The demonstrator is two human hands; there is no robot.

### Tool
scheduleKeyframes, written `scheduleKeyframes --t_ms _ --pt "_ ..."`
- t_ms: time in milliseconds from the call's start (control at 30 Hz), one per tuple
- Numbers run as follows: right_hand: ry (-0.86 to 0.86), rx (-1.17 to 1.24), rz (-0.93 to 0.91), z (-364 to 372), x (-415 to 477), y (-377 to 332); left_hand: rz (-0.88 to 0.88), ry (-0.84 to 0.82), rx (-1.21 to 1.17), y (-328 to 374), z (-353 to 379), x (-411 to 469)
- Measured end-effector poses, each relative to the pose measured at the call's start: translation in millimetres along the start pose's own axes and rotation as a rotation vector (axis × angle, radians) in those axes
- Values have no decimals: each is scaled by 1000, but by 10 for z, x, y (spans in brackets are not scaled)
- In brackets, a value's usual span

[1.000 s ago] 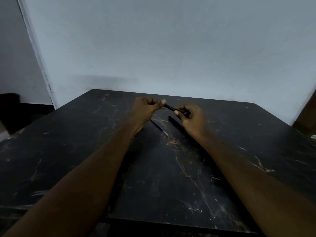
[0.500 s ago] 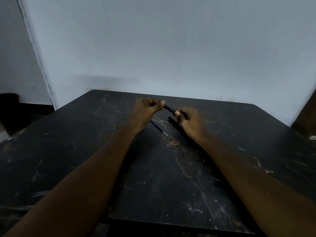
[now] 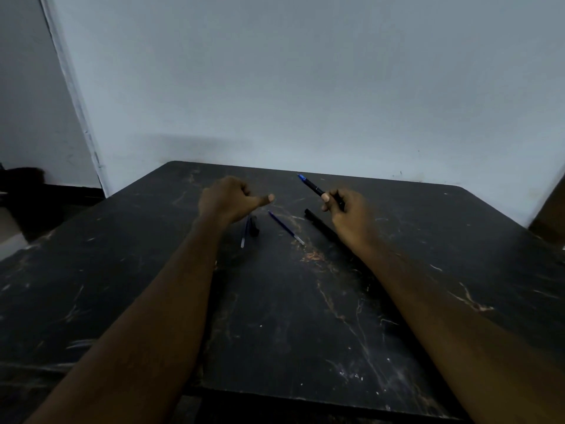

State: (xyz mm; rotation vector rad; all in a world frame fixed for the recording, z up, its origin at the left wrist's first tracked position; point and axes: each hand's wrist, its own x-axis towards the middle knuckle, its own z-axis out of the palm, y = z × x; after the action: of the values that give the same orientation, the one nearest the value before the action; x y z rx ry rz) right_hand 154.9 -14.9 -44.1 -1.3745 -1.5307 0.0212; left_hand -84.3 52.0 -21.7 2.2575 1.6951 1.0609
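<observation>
My right hand [image 3: 351,215] grips a black pen [image 3: 315,188] by its lower end, and the pen's blue tip points up and away to the left. My left hand [image 3: 227,201] hovers apart from it, fingers curled and thumb stretched toward the right, with nothing visible in it. On the black table [image 3: 275,316] between the hands lie a blue refill [image 3: 286,228], a second thin refill [image 3: 244,235] and a short black piece [image 3: 254,227]. A long black barrel [image 3: 321,224] lies partly under my right hand.
A pale wall [image 3: 305,87] rises directly behind the table's far edge. A dark object [image 3: 21,175] sits on the floor at the left. A brown thing [image 3: 550,215] shows at the right frame edge.
Both hands held the pen together before. Now my left hand has let go and moved left, and my right hand has moved right with the pen, showing its blue tip.
</observation>
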Motion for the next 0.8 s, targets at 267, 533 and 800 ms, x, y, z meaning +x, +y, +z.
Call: scheduleKeyframes --t_ms 267,533,800 --pt "14 -12 -9 29 2 21 -3 -211 259 127 -121 -26" --pt "9 -23 -11 27 24 28 24 -390 98 235 -4 8" --pt "-5 -16 -6 8 10 21 -7 -377 -58 243 -32 -5"
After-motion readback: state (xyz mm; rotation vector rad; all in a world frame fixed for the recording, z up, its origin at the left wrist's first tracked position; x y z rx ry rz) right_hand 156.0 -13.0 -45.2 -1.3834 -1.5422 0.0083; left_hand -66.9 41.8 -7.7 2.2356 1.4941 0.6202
